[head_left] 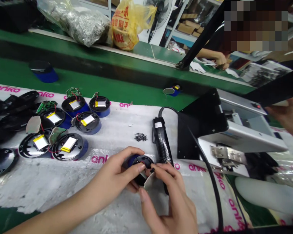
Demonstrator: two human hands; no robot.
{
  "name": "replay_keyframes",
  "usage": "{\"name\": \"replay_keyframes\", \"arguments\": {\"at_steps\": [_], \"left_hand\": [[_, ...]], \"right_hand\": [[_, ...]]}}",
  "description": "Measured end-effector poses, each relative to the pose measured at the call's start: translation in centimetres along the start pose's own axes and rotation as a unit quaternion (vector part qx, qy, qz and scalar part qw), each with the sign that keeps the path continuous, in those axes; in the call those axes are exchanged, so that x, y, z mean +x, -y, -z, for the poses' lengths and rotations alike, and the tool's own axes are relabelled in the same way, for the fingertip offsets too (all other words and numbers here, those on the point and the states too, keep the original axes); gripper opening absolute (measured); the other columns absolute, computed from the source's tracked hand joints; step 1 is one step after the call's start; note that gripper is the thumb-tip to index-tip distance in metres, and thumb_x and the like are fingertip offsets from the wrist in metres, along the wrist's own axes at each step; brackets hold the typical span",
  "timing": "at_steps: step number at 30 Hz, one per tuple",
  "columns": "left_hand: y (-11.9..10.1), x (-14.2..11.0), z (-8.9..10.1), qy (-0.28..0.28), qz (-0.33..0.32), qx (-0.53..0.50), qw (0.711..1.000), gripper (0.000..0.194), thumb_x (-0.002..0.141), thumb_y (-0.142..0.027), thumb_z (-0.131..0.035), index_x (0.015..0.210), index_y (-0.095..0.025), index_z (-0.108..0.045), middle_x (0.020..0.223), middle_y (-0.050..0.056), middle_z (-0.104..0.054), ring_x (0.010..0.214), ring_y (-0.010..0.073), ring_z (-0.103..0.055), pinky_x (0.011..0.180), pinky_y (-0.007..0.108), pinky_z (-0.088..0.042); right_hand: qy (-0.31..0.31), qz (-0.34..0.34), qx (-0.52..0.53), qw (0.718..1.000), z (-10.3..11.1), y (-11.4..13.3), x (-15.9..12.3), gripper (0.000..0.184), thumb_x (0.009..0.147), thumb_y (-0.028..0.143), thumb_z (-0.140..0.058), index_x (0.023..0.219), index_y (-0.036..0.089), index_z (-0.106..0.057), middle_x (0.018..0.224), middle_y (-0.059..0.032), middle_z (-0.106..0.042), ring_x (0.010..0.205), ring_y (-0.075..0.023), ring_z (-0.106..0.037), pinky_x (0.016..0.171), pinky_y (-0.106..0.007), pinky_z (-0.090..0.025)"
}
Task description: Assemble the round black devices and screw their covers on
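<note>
My left hand [120, 174] wraps its fingers around a round black and blue housing [141, 162] held just above the white plastic sheet. My right hand [169, 191] pinches a thin pale disc [150, 182] against the housing's lower right edge. Just past both hands lies a black electric screwdriver [162, 141] with its cable running back and to the right. A small pile of dark screws [140, 136] sits a little beyond the housing.
Several open round housings with silver batteries [68, 144] lie at left. A grey and black machine [224, 130] stands at right, another person's hand [286, 117] beside it. Behind runs a green conveyor belt [92, 83] carrying a blue part [45, 73]; bags [127, 24] sit beyond.
</note>
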State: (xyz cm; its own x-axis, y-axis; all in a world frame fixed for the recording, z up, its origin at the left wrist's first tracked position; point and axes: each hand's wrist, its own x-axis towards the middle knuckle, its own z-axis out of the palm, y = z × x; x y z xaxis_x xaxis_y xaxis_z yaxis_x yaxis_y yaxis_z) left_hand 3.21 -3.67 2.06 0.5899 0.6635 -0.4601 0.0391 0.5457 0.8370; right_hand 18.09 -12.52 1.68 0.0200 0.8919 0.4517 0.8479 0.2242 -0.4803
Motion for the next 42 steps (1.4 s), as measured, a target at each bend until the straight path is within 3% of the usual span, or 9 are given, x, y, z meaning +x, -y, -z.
{"name": "replay_keyframes", "arguments": {"at_steps": [4, 7, 10, 18, 22, 27, 32, 38, 42], "left_hand": [[-0.2, 0.1, -0.7, -0.038, 0.003, 0.021, 0.999, 0.026, 0.089, -0.035, -0.063, 0.112, -0.023, -0.059, 0.084, -0.004, -0.063, 0.053, 0.0080, -0.063, 0.050, 0.019, -0.056], [-0.3, 0.2, -0.8, -0.042, -0.002, 0.026, 0.999, 0.021, 0.088, -0.031, -0.062, 0.107, -0.022, -0.059, 0.078, -0.005, -0.061, 0.052, 0.0079, -0.061, 0.047, 0.017, -0.053], [-0.2, 0.2, -0.6, -0.028, -0.005, 0.027, 0.999, 0.022, 0.088, -0.030, -0.062, 0.108, -0.022, -0.059, 0.071, -0.006, -0.059, 0.049, 0.0086, -0.059, 0.047, 0.019, -0.053], [0.4, 0.1, 0.9, 0.032, -0.003, -0.049, 0.998, 0.028, 0.088, -0.030, -0.064, 0.115, -0.023, -0.064, 0.082, -0.002, -0.071, 0.059, 0.0117, -0.069, 0.060, 0.024, -0.061], [0.7, 0.2, 1.4, 0.045, 0.017, -0.111, 0.993, 0.034, 0.089, -0.030, -0.064, 0.122, -0.023, -0.064, 0.084, 0.001, -0.076, 0.065, 0.0155, -0.075, 0.066, 0.027, -0.063], [0.6, 0.1, 1.3, 0.034, 0.019, -0.092, 0.995, 0.034, 0.091, -0.034, -0.064, 0.122, -0.022, -0.064, 0.091, 0.002, -0.076, 0.066, 0.0160, -0.075, 0.064, 0.027, -0.063], [0.2, 0.0, 0.9, 0.014, 0.027, -0.061, 0.998, 0.033, 0.093, -0.036, -0.061, 0.124, -0.023, -0.063, 0.100, 0.002, -0.075, 0.067, 0.0153, -0.075, 0.066, 0.027, -0.062], [0.0, -0.1, 0.3, -0.023, 0.002, 0.006, 1.000, 0.037, 0.094, -0.040, -0.059, 0.127, -0.024, -0.064, 0.104, 0.003, -0.075, 0.063, 0.0141, -0.073, 0.065, 0.027, -0.062], [0.1, -0.2, 0.2, -0.022, 0.000, 0.025, 0.999, 0.039, 0.094, -0.042, -0.058, 0.129, -0.024, -0.063, 0.099, 0.002, -0.076, 0.061, 0.0149, -0.072, 0.064, 0.028, -0.061]], "right_hand": [[-0.010, 0.015, -0.008, 1.000, -0.6, 0.0, -0.1, 0.034, 0.088, 0.019, -0.059, 0.121, 0.013, -0.055, 0.112, -0.0122, -0.059, 0.114, -0.0238, -0.055, 0.097, -0.038, -0.052], [0.018, 0.006, -0.005, 1.000, -0.3, -0.2, 0.1, 0.039, 0.090, 0.020, -0.059, 0.128, 0.014, -0.055, 0.117, -0.0128, -0.052, 0.110, -0.0207, -0.056, 0.090, -0.032, -0.054], [0.054, 0.027, -0.001, 0.998, 0.4, -0.4, 1.0, 0.041, 0.093, 0.020, -0.057, 0.134, 0.014, -0.053, 0.116, -0.0113, -0.053, 0.110, -0.0187, -0.055, 0.090, -0.028, -0.053], [0.105, 0.087, 0.024, 0.990, 1.3, -1.0, 3.0, 0.029, 0.094, 0.012, -0.058, 0.122, 0.016, -0.061, 0.126, -0.0086, -0.057, 0.118, -0.0164, -0.053, 0.101, -0.026, -0.049], [0.107, 0.106, 0.020, 0.988, 1.2, -1.4, 3.0, 0.029, 0.092, 0.009, -0.059, 0.120, 0.017, -0.064, 0.126, -0.0096, -0.058, 0.119, -0.0184, -0.053, 0.099, -0.029, -0.052], [0.086, 0.125, -0.010, 0.988, 1.0, -0.8, 2.8, 0.022, 0.092, 0.009, -0.059, 0.111, 0.014, -0.068, 0.122, -0.0128, -0.058, 0.116, -0.0209, -0.053, 0.091, -0.031, -0.057], [0.129, 0.090, -0.063, 0.985, 1.4, -0.1, 2.5, 0.032, 0.093, 0.018, -0.060, 0.125, 0.018, -0.063, 0.122, -0.0145, -0.055, 0.110, -0.0244, -0.053, 0.084, -0.038, -0.059], [0.060, 0.025, -0.012, 0.998, 1.3, -0.5, 2.2, 0.029, 0.090, 0.017, -0.065, 0.119, 0.020, -0.061, 0.107, -0.0052, -0.067, 0.102, -0.0181, -0.060, 0.088, -0.030, -0.055], [0.076, -0.036, -0.003, 0.996, 1.2, -0.2, 2.6, 0.027, 0.091, 0.023, -0.065, 0.117, 0.024, -0.061, 0.102, -0.0024, -0.068, 0.093, -0.0170, -0.065, 0.079, -0.028, -0.056]]}}
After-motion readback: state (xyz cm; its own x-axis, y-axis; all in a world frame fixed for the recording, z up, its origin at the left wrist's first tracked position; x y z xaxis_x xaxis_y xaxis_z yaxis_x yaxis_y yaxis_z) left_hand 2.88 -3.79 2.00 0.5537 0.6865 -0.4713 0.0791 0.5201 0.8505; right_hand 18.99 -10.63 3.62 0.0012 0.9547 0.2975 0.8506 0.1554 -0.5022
